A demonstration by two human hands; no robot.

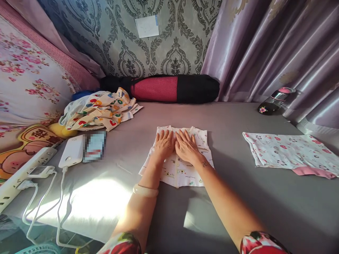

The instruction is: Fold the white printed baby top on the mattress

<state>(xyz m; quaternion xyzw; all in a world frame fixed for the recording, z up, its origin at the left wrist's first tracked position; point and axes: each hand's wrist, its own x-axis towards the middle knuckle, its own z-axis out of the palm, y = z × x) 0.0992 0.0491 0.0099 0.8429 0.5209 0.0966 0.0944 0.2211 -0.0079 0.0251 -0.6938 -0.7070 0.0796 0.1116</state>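
Observation:
A small white printed baby shirt (pixel 182 173) lies front up on the grey sheet, its sleeves folded in toward the middle. My left hand (pixel 164 144) rests flat on its upper left part, fingers stretched out. Beside it, my right hand (pixel 187 146) presses flat on the upper right part, with its fingers slightly spread. The two hands nearly touch at the shirt's centre line. Neither one grips the cloth. Under the palms, part of the shirt is hidden.
Folded printed clothing (pixel 288 151) lies at the right, near a dark bottle (pixel 272 101). Crumpled clothes (pixel 103 109) lie at the back left. A white power bank (pixel 71 151) and a power strip (pixel 29 173) with cables are at left. A black and red bag (pixel 156 89) lies along the wall.

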